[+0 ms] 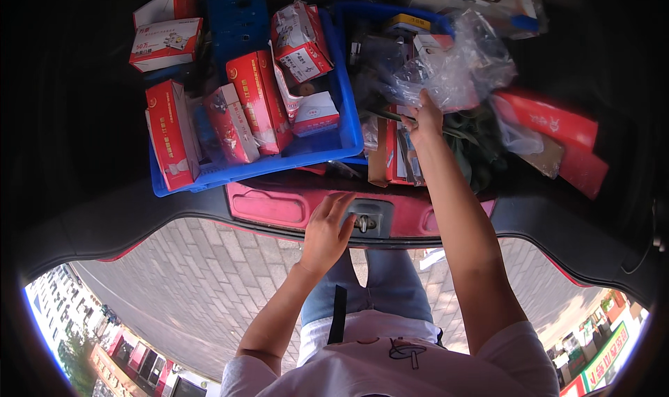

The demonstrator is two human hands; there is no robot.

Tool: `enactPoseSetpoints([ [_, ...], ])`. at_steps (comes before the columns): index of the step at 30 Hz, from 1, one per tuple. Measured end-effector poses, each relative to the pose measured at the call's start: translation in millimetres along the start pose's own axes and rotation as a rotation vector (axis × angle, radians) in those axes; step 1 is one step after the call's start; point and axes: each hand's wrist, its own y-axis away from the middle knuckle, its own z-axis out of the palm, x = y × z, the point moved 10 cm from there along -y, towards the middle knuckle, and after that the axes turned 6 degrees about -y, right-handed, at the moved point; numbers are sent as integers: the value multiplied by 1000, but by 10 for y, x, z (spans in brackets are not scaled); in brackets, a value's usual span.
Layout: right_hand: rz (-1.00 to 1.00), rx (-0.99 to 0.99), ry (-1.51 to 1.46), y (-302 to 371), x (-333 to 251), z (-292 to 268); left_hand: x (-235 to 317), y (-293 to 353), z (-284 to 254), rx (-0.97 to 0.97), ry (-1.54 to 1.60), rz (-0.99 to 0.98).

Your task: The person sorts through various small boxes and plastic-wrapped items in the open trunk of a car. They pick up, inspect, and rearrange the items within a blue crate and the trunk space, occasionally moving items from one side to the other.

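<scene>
Open car boot, seen from above. Right hand point(428, 122) reaches over the right blue crate point(397, 5), its fingertips at the lower edge of a crumpled clear plastic bag point(481, 59). Cannot tell whether that grip is clamped on the bag or only touching it. The bag lies over the crate's right side and spills past its edge.

Left hand point(323, 231): grip apart, thumb clear of the fingers, holding nothing. It hangs palm down above the red sill point(268, 207), just left of the metal latch point(363, 223).

In the right crate: a small yellow-topped box point(408, 22) toward the back; red-and-white packaging point(401, 150) near the front, partly behind the right forearm. Dark green material point(474, 143) sits beside that forearm, shape unclear.

Left blue crate point(279, 162) sits tilted next to it, with at least 5 cartons inside. Among them: a tall red carton point(259, 101) leaning near the middle, a red carton point(169, 134) at the left end, a small pink-and-white carton point(316, 115) near the right wall. A white-and-red carton point(167, 45) lies by its far left corner.

Far right: a flat red package point(547, 118). Grey paving point(209, 278) below the sill.
</scene>
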Motion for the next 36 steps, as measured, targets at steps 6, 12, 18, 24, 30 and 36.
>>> enactPoseSetpoints([
  [6, 133, -14, -132, 151, 616, -372, -258, -83, -41, -7, 150, -106],
  [12, -1015, -271, 836, 425, 262, -470, 598, -1149, -508, 304, 577, 94],
  [18, -915, -382, 1104, 674, -299, -1047, 1019, -907, 495, -233, -216, 300],
  [24, -931, -412, 676, 1056, -1672, 554, 823, -436, 718, -221, 305, 203],
  [30, -835, -74, 1289, -1661, -567, 1844, 1075, -51, 960, -492, 421, 219],
  [36, -822, -147, 1225, -1145, -194, 1957, 779, 37, 850, -457, 466, 145],
])
